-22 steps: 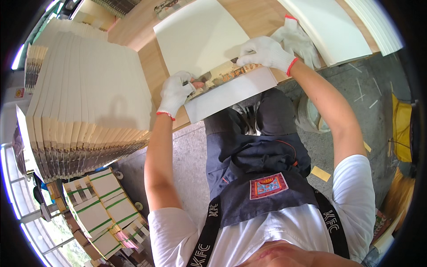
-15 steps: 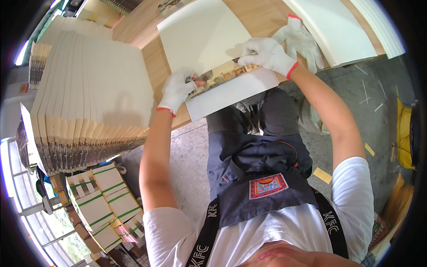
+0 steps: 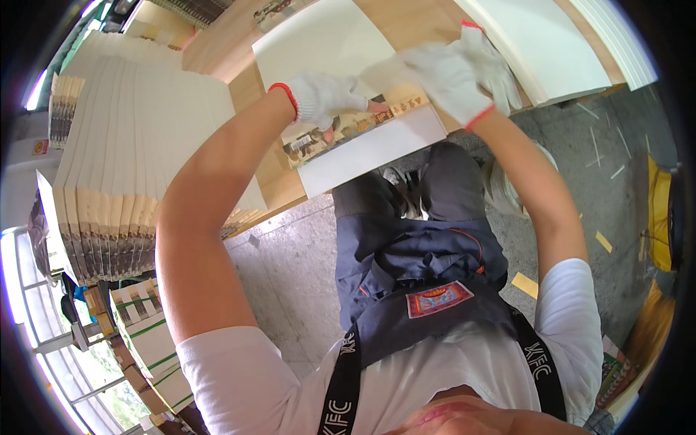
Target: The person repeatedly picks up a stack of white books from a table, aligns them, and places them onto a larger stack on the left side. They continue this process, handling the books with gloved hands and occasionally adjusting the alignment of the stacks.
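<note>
At the near edge of the wooden table (image 3: pixel 279 185), I see a printed strip (image 3: pixel 348 134) lying slantwise between a big white sheet (image 3: pixel 319 47) on its far side and a narrower white panel (image 3: pixel 377 152) on its near side. The person's left hand (image 3: pixel 319 100), in a white glove with a red cuff, lies over it; two bare fingertips poke out, spread well apart, resting on the print and not closed together around anything I can see. The right hand (image 3: pixel 448 81), gloved too, is blurred by the strip's right end, so I cannot tell how its fingers stand or whether they hold anything. Just beyond that hand lies a loose glove (image 3: pixel 502 72). White paper (image 3: pixel 544 51) lies farther right, and a tall stack of folded sheets (image 3: pixel 152 123) stands at the left.
</note>
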Demonstrator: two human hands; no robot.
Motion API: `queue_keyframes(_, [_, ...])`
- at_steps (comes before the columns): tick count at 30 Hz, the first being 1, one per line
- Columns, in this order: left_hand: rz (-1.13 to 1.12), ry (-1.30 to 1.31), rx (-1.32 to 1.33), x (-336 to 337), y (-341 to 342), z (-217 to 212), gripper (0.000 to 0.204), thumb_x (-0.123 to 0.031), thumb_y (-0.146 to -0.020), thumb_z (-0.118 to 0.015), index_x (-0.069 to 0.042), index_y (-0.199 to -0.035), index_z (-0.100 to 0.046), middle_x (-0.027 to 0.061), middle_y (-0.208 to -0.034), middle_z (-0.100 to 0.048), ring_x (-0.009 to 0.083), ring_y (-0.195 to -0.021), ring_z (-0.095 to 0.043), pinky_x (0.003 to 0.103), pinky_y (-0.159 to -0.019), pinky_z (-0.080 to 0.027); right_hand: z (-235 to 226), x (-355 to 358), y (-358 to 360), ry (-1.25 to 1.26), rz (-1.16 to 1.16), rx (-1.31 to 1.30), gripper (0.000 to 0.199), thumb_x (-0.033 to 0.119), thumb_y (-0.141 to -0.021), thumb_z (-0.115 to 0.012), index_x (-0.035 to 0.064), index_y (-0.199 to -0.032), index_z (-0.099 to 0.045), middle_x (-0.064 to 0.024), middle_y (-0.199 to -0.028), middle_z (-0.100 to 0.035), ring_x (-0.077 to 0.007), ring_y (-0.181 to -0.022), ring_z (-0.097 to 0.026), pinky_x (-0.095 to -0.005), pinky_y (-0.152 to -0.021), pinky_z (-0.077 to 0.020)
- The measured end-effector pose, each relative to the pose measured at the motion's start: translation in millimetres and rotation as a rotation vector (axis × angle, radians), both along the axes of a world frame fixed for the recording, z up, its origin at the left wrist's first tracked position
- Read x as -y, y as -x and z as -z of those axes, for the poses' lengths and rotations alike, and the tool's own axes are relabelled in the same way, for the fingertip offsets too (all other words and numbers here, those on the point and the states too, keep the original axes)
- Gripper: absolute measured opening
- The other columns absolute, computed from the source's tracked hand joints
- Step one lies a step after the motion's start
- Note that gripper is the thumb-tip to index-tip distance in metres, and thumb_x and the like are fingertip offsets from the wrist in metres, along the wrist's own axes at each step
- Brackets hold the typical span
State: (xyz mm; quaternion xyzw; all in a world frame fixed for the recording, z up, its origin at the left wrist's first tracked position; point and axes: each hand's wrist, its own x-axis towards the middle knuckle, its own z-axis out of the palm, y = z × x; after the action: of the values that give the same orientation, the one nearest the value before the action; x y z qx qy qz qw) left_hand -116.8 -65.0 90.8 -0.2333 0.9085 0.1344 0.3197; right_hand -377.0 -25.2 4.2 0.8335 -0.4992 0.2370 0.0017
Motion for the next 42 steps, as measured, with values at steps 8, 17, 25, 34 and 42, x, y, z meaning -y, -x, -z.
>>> queue_keyframes(8, [-0.202,-0.087,0.053,20,-6,21,0.102,-0.008,-0.069,-0.084,-0.047,-0.151,-0.037,0.0141,-0.128,-0.051,0.0376,-0.109,-0.061,0.046,-0.092,-0.049,2,-1,53,-0.128,0.267,0.125,0.031,0.011,-0.091,-0.057,0.0206,-0.119,-0.065,-0.0088,-0.115,-0.062,-0.0278,-0.114,-0.059,-0.0415,-0.096,-0.0469])
queue_keyframes(17, [0.044,-0.019,0.001,7,3,-3,0.105,-0.013,-0.062,-0.089,-0.035,-0.152,-0.04,0.0168,-0.144,-0.046,0.0402,-0.122,-0.056,0.047,-0.099,-0.047,-22,-18,-1,0.219,-0.539,-0.086,0.03,0.017,-0.079,-0.068,0.0191,-0.109,-0.067,0.0025,-0.097,-0.063,-0.023,-0.089,-0.064,-0.0359,-0.077,-0.052])
queue_keyframes(25, [-0.499,-0.126,0.011,9,22,16,0.11,-0.012,-0.065,-0.089,-0.048,-0.152,-0.033,0.0095,-0.15,-0.045,0.0379,-0.126,-0.054,0.047,-0.103,-0.047,27,-56,-189,0.105,-0.434,-0.145,0.028,0.028,-0.082,-0.063,0.0236,-0.109,-0.066,0.0044,-0.094,-0.057,-0.0181,-0.081,-0.059,-0.0336,-0.069,-0.0523])
queue_keyframes(34, [-0.293,-0.023,0.03,14,-5,26,0.115,-0.007,-0.063,-0.089,-0.059,-0.148,-0.032,0.0057,-0.143,-0.05,0.0351,-0.126,-0.056,0.045,-0.101,-0.051,12,-52,-228,0.077,-0.591,-0.202,0.023,0.023,-0.084,-0.06,0.0154,-0.104,-0.069,-0.0045,-0.101,-0.064,-0.0244,-0.088,-0.066,-0.0403,-0.073,-0.0576])
queue_keyframes(42, [-0.231,0.013,0.117,4,11,13,0.108,-0.016,-0.067,-0.09,-0.048,-0.152,-0.032,0.0075,-0.145,-0.051,0.035,-0.127,-0.055,0.045,-0.104,-0.047,5,-27,-9,0.269,-0.48,-0.052,0.024,0.015,-0.078,-0.067,0.0226,-0.101,-0.068,-0.0006,-0.096,-0.063,-0.024,-0.087,-0.064,-0.0369,-0.075,-0.0538])
